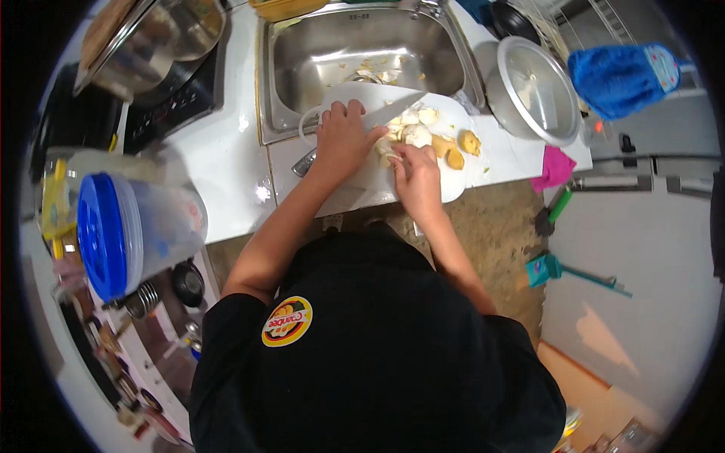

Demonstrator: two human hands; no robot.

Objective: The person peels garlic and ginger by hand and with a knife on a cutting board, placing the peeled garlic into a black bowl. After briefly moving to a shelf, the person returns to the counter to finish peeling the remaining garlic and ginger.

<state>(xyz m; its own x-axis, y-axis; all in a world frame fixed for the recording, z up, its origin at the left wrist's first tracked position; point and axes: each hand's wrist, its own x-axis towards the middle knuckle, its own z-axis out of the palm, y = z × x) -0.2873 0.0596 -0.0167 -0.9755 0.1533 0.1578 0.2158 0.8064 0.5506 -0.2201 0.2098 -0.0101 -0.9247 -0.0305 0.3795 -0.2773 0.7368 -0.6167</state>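
Observation:
A white cutting board (455,185) lies across the counter and the sink's front edge. On it, a knife (406,106) lies slantwise, its handle (304,163) to the left and its middle under my left hand (342,140). That hand is palm down, fingers apart, thumb reaching toward the pale garlic pieces (387,148). My right hand (419,180) has thumb and fingers pinched at these pieces; the fingers partly hide what they grip. Just above it sits a whitish garlic bulb (417,136). Peeled cloves (428,115) lie behind, and brownish ginger pieces (469,142) to the right.
Behind the board is a steel sink (302,57) with peel scraps in it. A large metal pot (563,128) stands at the right, near a blue hand towel (623,79). At left are a blue-lidded plastic container (102,238) and a steel pot (162,57) on the stove.

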